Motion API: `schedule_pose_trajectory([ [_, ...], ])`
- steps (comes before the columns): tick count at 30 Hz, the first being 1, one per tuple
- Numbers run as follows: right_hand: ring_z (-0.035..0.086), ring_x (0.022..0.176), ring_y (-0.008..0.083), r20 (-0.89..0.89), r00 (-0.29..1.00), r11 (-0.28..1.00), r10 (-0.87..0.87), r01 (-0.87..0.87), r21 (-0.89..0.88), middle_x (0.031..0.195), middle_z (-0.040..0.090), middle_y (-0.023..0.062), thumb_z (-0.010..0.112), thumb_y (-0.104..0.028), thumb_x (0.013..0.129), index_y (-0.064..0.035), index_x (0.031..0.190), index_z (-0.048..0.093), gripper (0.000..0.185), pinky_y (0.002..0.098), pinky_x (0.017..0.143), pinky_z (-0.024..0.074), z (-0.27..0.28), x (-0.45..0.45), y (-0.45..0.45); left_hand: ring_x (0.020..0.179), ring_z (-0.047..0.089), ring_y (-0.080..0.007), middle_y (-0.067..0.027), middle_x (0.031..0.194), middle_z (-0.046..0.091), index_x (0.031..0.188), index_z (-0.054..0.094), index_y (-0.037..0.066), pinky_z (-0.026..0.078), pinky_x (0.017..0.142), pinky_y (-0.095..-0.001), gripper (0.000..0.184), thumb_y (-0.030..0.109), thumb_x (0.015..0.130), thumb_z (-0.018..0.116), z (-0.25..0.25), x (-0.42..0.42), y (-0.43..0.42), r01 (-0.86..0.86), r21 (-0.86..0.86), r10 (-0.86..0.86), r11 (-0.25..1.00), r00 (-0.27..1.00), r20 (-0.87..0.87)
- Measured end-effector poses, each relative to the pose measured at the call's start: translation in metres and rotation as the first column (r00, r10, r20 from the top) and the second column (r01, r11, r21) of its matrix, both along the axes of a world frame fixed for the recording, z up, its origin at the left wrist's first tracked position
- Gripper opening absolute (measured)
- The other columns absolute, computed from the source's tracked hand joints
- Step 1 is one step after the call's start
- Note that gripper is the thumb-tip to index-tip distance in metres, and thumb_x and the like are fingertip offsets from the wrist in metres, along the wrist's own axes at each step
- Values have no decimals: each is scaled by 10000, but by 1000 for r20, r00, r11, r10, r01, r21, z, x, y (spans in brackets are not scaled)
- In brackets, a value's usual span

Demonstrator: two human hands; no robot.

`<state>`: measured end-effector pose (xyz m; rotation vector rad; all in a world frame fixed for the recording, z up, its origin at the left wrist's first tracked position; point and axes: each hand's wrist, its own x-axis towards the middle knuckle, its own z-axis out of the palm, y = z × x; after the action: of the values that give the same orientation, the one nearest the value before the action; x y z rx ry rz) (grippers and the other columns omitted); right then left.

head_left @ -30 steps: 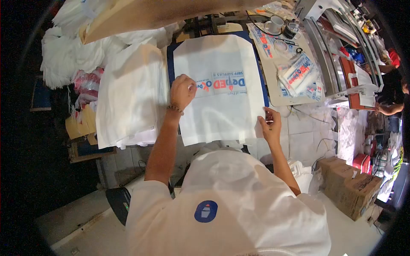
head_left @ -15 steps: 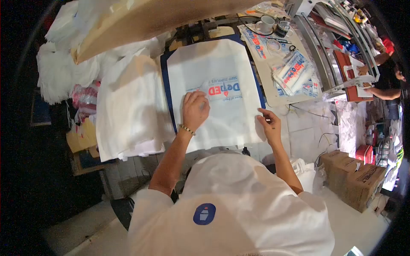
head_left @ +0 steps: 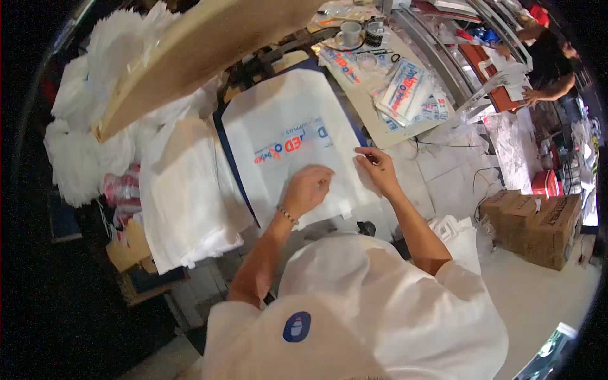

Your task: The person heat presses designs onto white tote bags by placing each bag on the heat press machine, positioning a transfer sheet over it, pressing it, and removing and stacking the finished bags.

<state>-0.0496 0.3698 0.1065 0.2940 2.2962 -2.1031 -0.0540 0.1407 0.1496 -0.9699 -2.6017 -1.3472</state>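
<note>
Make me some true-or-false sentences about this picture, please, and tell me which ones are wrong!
1. The left hand is over the white sheet. True.
2. The bracelet is on the right wrist. False: the bracelet is on the left wrist.
3. Red and blue letters show on the white sheet. True.
4. The mug is green. False: the mug is white.
5. The cardboard boxes are on the picture's left side. False: the cardboard boxes are on the right.
</note>
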Motion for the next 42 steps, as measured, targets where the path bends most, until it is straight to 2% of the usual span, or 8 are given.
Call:
schedule_pose_trajectory([
  [6, 550, 771, 103, 84, 996, 995, 30, -22, -95, 859, 651, 41, 625, -361, 922, 11, 1062, 669, 400, 249, 694, 444, 13, -44, 4, 825, 632, -144, -105, 932, 695, 953, 678, 15, 508, 764, -293, 176, 38, 780, 659, -4, 56, 2, 449, 117, -384, 886, 569, 727],
  [10, 584, 1143, 305, -238, 931, 915, 278, -181, 361, 1232, 618, 206, 720, -245, 751, 23, 1204, 619, 536, 374, 996, 433, 1, -99, -9, 889, 642, -158, -121, 1028, 682, 1092, 652, 33, 514, 797, -299, 310, 53, 783, 679, -52, 84, -7, 516, 37, -365, 856, 551, 751],
  [12, 547, 1205, 306, -300, 891, 919, 341, -247, 308, 1282, 590, 200, 662, -109, 717, 9, 1257, 582, 558, 368, 1042, 402, -10, -107, -11, 982, 638, -170, -125, 1130, 656, 1215, 594, 48, 515, 842, -313, 434, 71, 793, 693, -59, 86, -13, 491, -303, -329, 817, 828, 454],
  [16, 538, 1222, 252, -509, 861, 989, 0, 74, 126, 1307, 584, 148, 610, -65, 809, -23, 1305, 547, 502, 353, 1033, 408, 38, -2, 55, 1037, 639, -224, -154, 1185, 642, 1307, 515, 40, 512, 875, -358, 497, 131, 847, 680, -45, 86, -4, 496, -159, -158, 854, 538, 828],
  [21, 444, 1317, 213, -336, 788, 854, -516, 502, -134, 1389, 523, 99, 590, -80, 867, -40, 1363, 507, 504, 335, 1087, 345, 9, 182, 186, 923, 656, -196, -151, 1124, 666, 1320, 517, 50, 531, 783, -359, 518, 156, 848, 703, -61, 94, 18, 509, -392, -88, 766, 687, 721],
  [27, 475, 1260, 210, -129, 166, 195, -978, 947, -257, 1404, 479, 112, 568, 92, 839, -57, 1384, 476, 573, 337, 1080, 362, -93, 368, 244, 857, 644, -191, -151, 1103, 668, 1326, 510, 47, 528, 782, -358, 503, 156, 866, 681, -97, 85, 32, 622, -387, -92, 681, 596, 797],
  [33, 509, 1206, 274, 262, -389, -467, -883, 680, -565, 1381, 479, 139, 473, 154, 890, -149, 1411, 448, 603, 419, 1010, 453, -213, 464, 244, 843, 619, -147, -77, 1007, 642, 1325, 508, 30, 519, 756, -286, 483, 68, 869, 664, -72, 80, 68, 640, -393, -163, 660, 633, 757],
  [42, 527, 1167, 333, 628, -567, -846, -532, 375, -378, 1376, 467, 171, 385, 150, 905, -255, 1415, 421, 652, 525, 975, 458, -343, 491, 225, 851, 621, -158, -82, 972, 657, 1305, 519, 13, 507, 792, -302, 451, 98, 885, 658, -76, 100, 38, 585, -456, -86, 671, 672, 736],
])
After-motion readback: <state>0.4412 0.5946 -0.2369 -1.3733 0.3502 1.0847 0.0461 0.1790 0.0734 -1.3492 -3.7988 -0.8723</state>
